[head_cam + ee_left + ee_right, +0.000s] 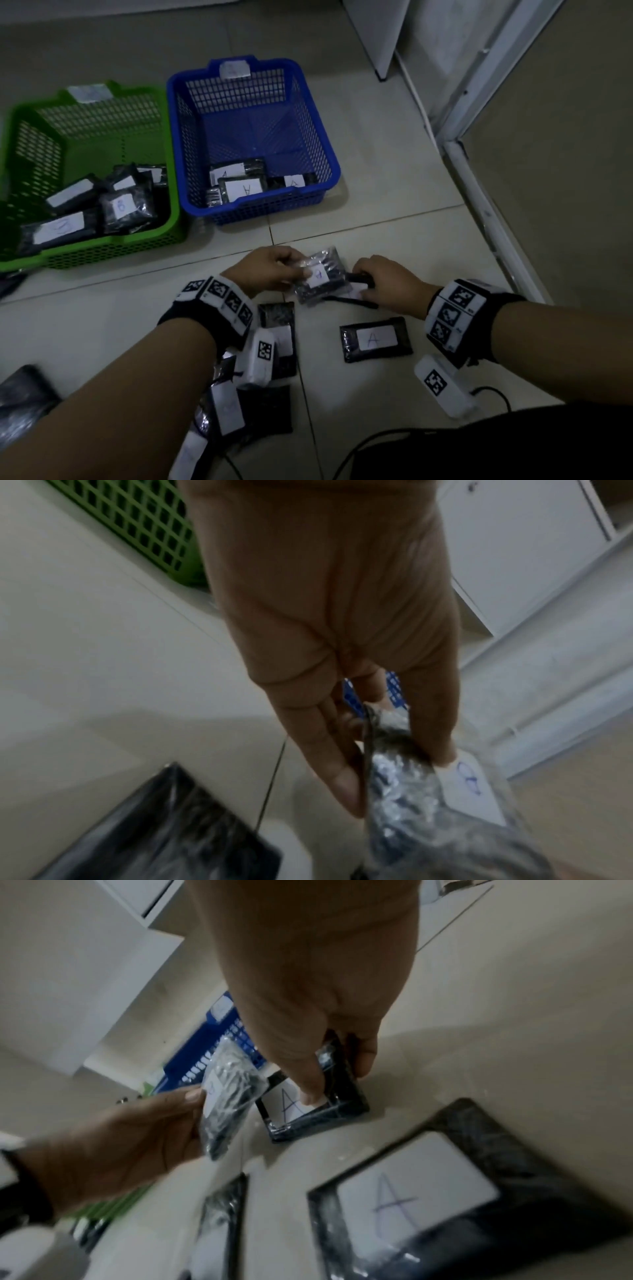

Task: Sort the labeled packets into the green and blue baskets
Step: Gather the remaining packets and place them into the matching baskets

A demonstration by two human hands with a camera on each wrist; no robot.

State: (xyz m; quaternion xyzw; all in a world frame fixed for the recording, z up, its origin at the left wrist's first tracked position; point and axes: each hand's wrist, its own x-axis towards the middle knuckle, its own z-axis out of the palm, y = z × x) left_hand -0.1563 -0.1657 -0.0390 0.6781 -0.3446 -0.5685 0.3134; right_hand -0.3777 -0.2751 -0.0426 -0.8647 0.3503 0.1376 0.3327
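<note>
Head view: blue basket (253,137) on the floor (394,192), holding dark packets with white labels marked A along its near wall. Green basket (89,164) touching the blue basket's left side, holding more dark packets; one label reads B. Nearer than the blue basket, left hand (270,270) pinching a crinkly clear-wrapped packet (320,275) with a white label. Right hand (390,284) just right of it, fingers curled on a second packet, mostly hidden. More packets on the floor nearer still, one marked A (375,339); several under the left forearm.

Left wrist view: thumb and fingers (337,772) clamped on the shiny packet's (421,799) edge, label beside the thumb, lettering unclear. Green basket mesh (137,520) behind.

Right wrist view: right hand (308,1015) gripping the A-labelled packet (315,1107) flat on the floor, thumb on its label. Left hand (113,1150) holding its packet upright, just beside. Another A packet (445,1204) nearer.
</note>
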